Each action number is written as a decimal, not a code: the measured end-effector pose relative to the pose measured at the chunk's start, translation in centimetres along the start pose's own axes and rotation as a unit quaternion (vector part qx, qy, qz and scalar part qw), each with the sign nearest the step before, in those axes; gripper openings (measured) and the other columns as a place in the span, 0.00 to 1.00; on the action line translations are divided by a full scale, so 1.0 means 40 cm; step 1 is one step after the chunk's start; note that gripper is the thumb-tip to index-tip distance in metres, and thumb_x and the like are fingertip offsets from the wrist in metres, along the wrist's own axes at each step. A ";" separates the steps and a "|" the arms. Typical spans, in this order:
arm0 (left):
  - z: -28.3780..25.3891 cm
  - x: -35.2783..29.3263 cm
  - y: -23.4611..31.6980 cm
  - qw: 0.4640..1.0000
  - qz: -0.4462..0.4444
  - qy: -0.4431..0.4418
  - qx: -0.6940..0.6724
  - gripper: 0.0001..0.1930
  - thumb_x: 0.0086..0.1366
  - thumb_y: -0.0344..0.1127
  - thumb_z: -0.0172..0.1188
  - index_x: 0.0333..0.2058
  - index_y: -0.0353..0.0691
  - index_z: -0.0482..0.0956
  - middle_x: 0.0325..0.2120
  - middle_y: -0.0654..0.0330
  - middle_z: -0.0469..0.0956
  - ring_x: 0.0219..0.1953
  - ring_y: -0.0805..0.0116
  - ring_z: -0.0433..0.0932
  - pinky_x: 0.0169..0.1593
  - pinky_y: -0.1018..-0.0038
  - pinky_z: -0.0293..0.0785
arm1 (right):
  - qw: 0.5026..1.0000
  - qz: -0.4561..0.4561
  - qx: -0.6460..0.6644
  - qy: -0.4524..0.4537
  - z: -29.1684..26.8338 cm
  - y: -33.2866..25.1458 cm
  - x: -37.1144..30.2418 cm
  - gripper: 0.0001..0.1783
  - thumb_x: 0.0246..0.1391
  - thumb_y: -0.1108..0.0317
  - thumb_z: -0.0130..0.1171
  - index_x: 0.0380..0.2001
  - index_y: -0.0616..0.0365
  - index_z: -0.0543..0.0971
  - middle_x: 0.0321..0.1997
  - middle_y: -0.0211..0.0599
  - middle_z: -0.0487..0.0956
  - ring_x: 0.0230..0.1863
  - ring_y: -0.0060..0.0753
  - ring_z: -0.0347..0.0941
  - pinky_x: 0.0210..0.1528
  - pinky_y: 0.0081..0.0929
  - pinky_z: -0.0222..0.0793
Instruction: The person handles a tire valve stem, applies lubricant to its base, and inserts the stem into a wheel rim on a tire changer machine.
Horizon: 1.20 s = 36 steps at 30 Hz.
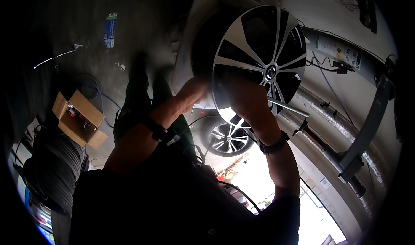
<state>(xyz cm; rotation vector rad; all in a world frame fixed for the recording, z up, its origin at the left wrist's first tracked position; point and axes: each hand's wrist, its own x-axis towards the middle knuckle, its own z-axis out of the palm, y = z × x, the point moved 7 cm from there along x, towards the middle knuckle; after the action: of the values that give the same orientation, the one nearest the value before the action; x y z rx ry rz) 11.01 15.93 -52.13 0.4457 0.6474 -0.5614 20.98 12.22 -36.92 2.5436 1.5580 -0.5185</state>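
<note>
A car wheel (271, 41) with a black and silver spoked alloy rim stands upright in front of me, its dark tire in shadow. My left hand (193, 93) is curled in at the wheel's near left edge, and what its fingers hold is hidden. Across the lower part of the rim reaches my right hand (244, 96), its fingers lost in shadow against the spokes. A straight metal rod (289, 107) sticks out to the right beside the right wrist; I cannot tell whether the hand touches it. Dark bands circle both wrists.
A second wheel (228, 137) lies below my hands. An opened cardboard box (82, 119) with small items sits at left, near stacked tires (56, 163). On the right are a grey metal arm (367, 124) and foil-wrapped pipes (328, 108). A blue hose (100, 93) runs along the floor.
</note>
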 end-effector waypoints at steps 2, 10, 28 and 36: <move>-0.005 -0.015 0.013 0.999 0.006 0.013 0.036 0.14 0.67 0.48 0.59 0.31 0.44 0.78 0.21 0.69 0.73 0.17 0.82 0.65 0.19 0.82 0.49 | 1.000 0.019 0.010 -0.003 0.001 -0.005 0.000 0.10 0.53 0.62 0.59 0.33 0.57 0.78 0.26 0.39 0.80 0.26 0.42 0.81 0.24 0.37 0.77; 0.060 -0.121 0.106 0.994 0.054 0.013 0.099 0.13 0.67 0.50 0.55 0.40 0.48 0.76 0.29 0.71 0.77 0.28 0.82 0.77 0.21 0.83 0.49 | 0.999 0.041 -0.012 0.012 0.069 0.013 -0.022 0.17 0.55 0.58 0.59 0.35 0.62 0.74 0.26 0.41 0.82 0.26 0.41 0.82 0.24 0.35 0.77; -0.016 -0.037 0.013 0.999 -0.002 0.044 -0.014 0.11 0.70 0.43 0.58 0.33 0.43 0.79 0.21 0.66 0.76 0.20 0.81 0.72 0.15 0.85 0.53 | 0.980 0.076 0.182 -0.021 0.127 0.029 -0.030 0.12 0.62 0.60 0.52 0.43 0.55 0.72 0.35 0.50 0.81 0.37 0.59 0.79 0.37 0.48 0.77; -0.019 -0.024 0.009 0.997 -0.012 0.002 -0.081 0.08 0.69 0.39 0.59 0.34 0.42 0.79 0.20 0.64 0.75 0.17 0.82 0.67 0.15 0.85 0.53 | 0.936 0.144 0.321 0.011 0.046 0.020 -0.020 0.09 0.59 0.66 0.57 0.41 0.58 0.77 0.36 0.53 0.81 0.38 0.61 0.78 0.37 0.50 0.75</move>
<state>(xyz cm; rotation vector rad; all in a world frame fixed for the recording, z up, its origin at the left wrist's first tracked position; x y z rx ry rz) 10.26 16.97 -51.95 0.2867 0.6970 -0.5251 20.94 10.68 -38.42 3.1727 1.1034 -1.1108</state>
